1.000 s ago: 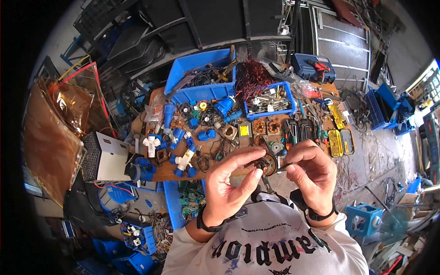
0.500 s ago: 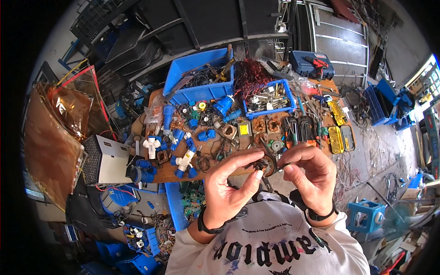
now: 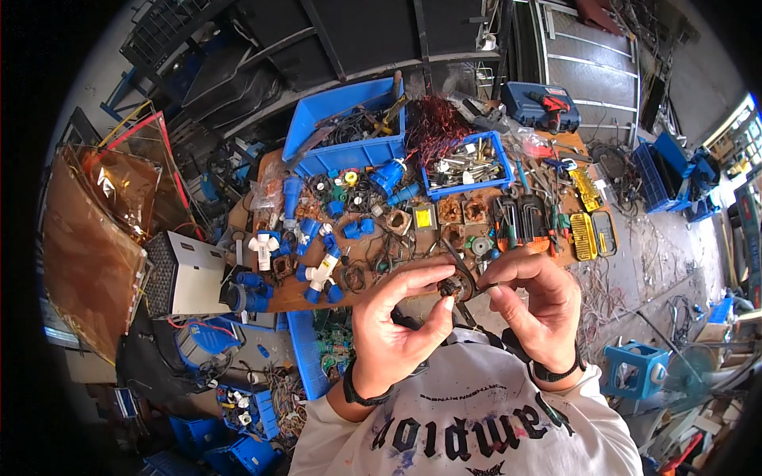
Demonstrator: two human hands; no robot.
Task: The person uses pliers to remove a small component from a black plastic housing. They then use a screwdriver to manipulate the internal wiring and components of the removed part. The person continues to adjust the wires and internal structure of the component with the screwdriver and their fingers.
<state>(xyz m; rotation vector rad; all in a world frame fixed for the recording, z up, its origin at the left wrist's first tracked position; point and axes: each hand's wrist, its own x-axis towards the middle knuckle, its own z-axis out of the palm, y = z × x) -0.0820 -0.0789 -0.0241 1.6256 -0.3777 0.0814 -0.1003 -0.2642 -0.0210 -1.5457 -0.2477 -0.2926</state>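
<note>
Above the table's near edge, my left hand (image 3: 401, 321) is closed, thumb and index finger pinching a small round dark part (image 3: 453, 289) with brownish, coppery bits. To its right, my right hand (image 3: 541, 305) is closed too. Its thumb and index fingertip meet on a small dark piece (image 3: 486, 288), too small to name. A dark curved band (image 3: 468, 274) shows between the two hands; whether it joins the held part or lies behind it I cannot tell. Black bands circle both wrists.
The wooden table (image 3: 298, 295) carries blue and white plug fittings (image 3: 321, 274), a blue bin of scrap (image 3: 349, 159), a blue tray of metal pieces (image 3: 468, 190), hex keys (image 3: 530, 224), a yellow bit case (image 3: 583, 238) and a red drill (image 3: 551, 107) on a blue case. Crates (image 3: 246, 412) stand lower left.
Both hands stay nearly in place with their pinches kept. The round part has turned slightly in my left fingers, and the dark curved band shows more plainly between the hands.
</note>
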